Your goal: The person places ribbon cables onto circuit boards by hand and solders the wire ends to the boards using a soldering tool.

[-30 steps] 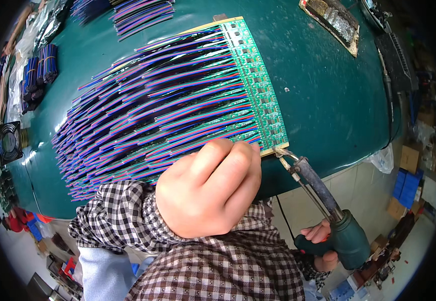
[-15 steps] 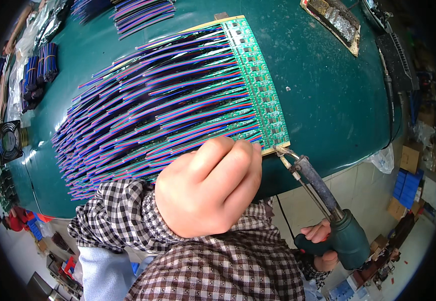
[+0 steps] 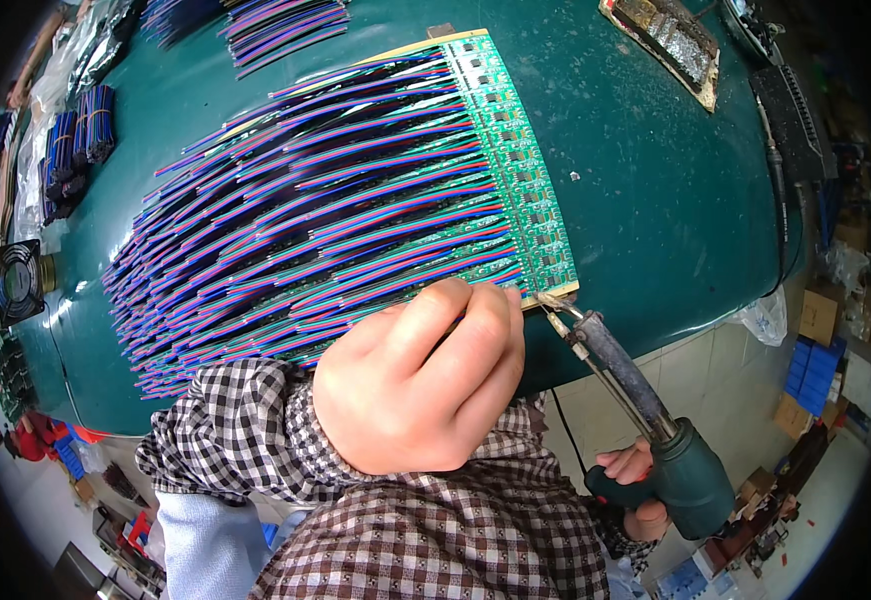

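Head | left hand (image 3: 420, 385) partly covers wires (image 3: 335, 242) | soldering iron (image 3: 635, 382) tip contact unclear

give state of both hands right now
Left hand: curled closed by the board; anything held is hidden.
Right hand: closed, holding the soldering gun.

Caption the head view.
Right hand holds a green-handled soldering gun at a green circuit-board panel trailing multicoloured wires, left hand alongside.

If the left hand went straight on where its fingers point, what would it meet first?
Most likely the green board, just up and right of the left hand; whether they already touch is unclear.
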### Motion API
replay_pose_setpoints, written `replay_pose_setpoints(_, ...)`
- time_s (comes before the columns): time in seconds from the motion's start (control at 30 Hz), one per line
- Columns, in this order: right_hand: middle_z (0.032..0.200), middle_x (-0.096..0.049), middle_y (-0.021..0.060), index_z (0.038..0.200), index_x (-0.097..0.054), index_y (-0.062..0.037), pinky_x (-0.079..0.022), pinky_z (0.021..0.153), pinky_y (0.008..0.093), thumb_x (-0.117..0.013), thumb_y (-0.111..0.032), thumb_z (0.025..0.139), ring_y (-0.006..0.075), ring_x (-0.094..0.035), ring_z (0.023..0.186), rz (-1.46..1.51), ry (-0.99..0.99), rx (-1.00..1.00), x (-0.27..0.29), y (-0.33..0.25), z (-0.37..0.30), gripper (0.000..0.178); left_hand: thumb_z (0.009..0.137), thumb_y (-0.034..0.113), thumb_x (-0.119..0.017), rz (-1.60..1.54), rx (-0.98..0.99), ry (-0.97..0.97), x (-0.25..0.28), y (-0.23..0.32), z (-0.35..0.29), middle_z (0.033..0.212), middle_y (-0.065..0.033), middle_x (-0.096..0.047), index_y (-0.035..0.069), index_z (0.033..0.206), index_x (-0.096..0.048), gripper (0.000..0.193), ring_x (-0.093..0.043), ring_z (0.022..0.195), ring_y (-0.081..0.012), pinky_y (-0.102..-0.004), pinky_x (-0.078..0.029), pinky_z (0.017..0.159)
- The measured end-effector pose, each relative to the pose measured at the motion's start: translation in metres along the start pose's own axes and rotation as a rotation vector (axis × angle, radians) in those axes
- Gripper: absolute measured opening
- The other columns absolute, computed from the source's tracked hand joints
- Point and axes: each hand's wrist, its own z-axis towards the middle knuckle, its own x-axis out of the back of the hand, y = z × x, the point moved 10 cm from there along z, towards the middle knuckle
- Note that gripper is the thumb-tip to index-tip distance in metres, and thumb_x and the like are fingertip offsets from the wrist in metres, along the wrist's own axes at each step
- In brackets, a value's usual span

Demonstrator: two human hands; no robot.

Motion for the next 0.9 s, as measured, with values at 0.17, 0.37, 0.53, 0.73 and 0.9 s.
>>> replay_pose_setpoints(0.17, 0.075, -0.061, 0.0115, 0.097, -0.057, 0.0047, -0.058, 0.072, 0.0438, -0.078, -0.016, 0.073, 0.0236, -0.064, 0.072, -0.046, -0.079, 0.006, -0.004, 0.001, 0.003, 0.038, 0.045, 0.006, -0.064, 0.014, -0.002, 0.030, 0.001, 0.000, -0.001, 0.080, -0.0098, -0.058, -0.005, 0.077, -0.067, 0.034, -0.057, 0.065, -0.0188, -0.0247, -0.048, 0.053)
replay_pose_setpoints(0.37, 0.073, -0.061, 0.0107, 0.092, -0.058, 0.0061, -0.059, 0.070, 0.0406, -0.072, -0.009, 0.071, 0.0220, -0.064, 0.068, -0.130, -0.040, -0.017, -0.002, 0.001, 0.003, 0.030, 0.046, 0.006, -0.064, 0.020, -0.009, 0.041, 0.002, 0.001, -0.001, 0.079, -0.0098, -0.058, -0.004, 0.077, -0.067, 0.033, -0.057, 0.064, -0.0186, -0.0242, -0.048, 0.052)
replay_pose_setpoints(0.53, 0.074, -0.060, 0.0101, 0.090, -0.058, 0.0057, -0.058, 0.072, 0.0400, -0.073, -0.012, 0.072, 0.0217, -0.063, 0.069, -0.140, -0.008, -0.005, -0.002, 0.004, -0.001, 0.029, 0.046, 0.007, -0.064, 0.030, -0.018, 0.043, 0.001, 0.002, -0.001, 0.079, -0.0093, -0.058, -0.004, 0.077, -0.067, 0.032, -0.057, 0.064, -0.0183, -0.0238, -0.047, 0.052)
replay_pose_setpoints(0.73, 0.091, -0.060, 0.0100, 0.129, -0.034, 0.0042, -0.042, 0.098, 0.0517, -0.080, -0.036, 0.070, 0.0291, -0.060, 0.093, 0.043, -0.276, -0.214, 0.006, 0.024, -0.014, 0.085, 0.047, 0.008, -0.064, 0.037, -0.016, 0.045, 0.002, 0.002, -0.001, 0.078, -0.0091, -0.059, -0.003, 0.077, -0.067, 0.032, -0.057, 0.064, -0.0180, -0.0234, -0.047, 0.051)
replay_pose_setpoints(0.9, 0.089, -0.058, 0.0107, 0.128, -0.035, 0.0055, -0.046, 0.094, 0.0501, -0.075, -0.040, 0.074, 0.0281, -0.059, 0.091, 0.000, -0.250, -0.113, 0.005, 0.023, -0.016, 0.081, 0.047, 0.007, -0.064, 0.037, -0.021, 0.045, -0.001, 0.003, 0.000, 0.078, -0.0090, -0.059, -0.003, 0.077, -0.068, 0.031, -0.057, 0.064, -0.0180, -0.0235, -0.047, 0.051)
